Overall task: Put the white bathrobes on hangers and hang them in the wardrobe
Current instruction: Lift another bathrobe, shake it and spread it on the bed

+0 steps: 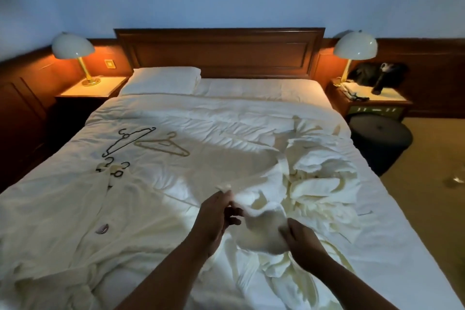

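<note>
Your left hand (218,215) and right hand (303,243) each pinch a fold of the soft, crumpled white bathrobe (261,230) near the foot of the smooth duvet (226,116). A thin black hanger (128,141) and a tan hanger (164,146) lie flat beyond.

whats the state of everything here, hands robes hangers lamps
left hand, grips the held bathrobe
right hand, grips the same bathrobe
held bathrobe, bunched between both hands, no hanger visible in it
left bathrobe, spread flat on the bed, hanger hooks at its collar
black hanger, lying bare on the bed
beige hanger, lying bare on the bed
left lamp, lit
right lamp, lit
</note>
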Available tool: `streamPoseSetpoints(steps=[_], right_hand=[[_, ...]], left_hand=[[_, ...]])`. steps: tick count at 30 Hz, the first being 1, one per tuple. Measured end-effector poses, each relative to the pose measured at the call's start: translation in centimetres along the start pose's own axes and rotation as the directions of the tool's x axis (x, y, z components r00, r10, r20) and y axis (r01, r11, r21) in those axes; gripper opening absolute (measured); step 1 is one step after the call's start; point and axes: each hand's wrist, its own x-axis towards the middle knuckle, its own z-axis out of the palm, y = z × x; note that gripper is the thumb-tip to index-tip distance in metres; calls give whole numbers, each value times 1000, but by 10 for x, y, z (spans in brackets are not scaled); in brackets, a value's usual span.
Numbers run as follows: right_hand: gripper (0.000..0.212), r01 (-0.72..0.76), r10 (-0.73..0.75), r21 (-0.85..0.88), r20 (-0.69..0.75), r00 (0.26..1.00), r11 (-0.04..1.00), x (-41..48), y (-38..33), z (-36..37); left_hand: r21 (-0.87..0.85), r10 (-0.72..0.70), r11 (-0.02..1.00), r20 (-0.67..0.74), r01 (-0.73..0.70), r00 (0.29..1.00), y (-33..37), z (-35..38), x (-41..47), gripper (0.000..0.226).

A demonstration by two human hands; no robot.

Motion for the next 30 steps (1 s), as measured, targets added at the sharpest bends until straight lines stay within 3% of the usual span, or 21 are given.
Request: streamPoseSetpoints(steps=[8,11,13,15,17,20,23,26,28,30], right_hand=[[40,143,-43,339,-285,958,930,-16,-71,-51],[36,172,-48,480,-260,964,860,-28,-89,-62],[35,188,-74,554,-222,972,811,-35,-105,-65],[35,207,-76,595,-237,969,777,-35,-121,-69],[41,233,-83,603,-266,960,763,-28,-137,-74],[54,297,-122,580,-321,939,758,-21,-163,-83],[47,353,-150,649,-347,926,674,-15,-179,-94],[39,385,-187,684,-348,919,619,-12,-186,-102],[32,357,-161,677,-337,928,643,-8,-184,-100],[21,280,-106,682,-286,952,676,-4,-178,-95]], left_hand=[[410,3,910,159,-68,987,9,13,22,12],[619,-115,780,294,-97,949,-9,9,16,23],[615,-159,775,413,-145,897,-18,11,8,40],[574,-47,763,506,-296,861,-19,20,1,56],[512,166,718,532,-472,830,-9,34,-2,56],[454,404,642,483,-617,776,14,49,-1,43],[540,512,566,361,-622,780,21,48,10,28],[667,534,526,225,-529,815,20,39,24,8],[700,535,509,200,-502,821,19,34,28,11],[679,476,587,153,-442,866,19,29,28,8]])
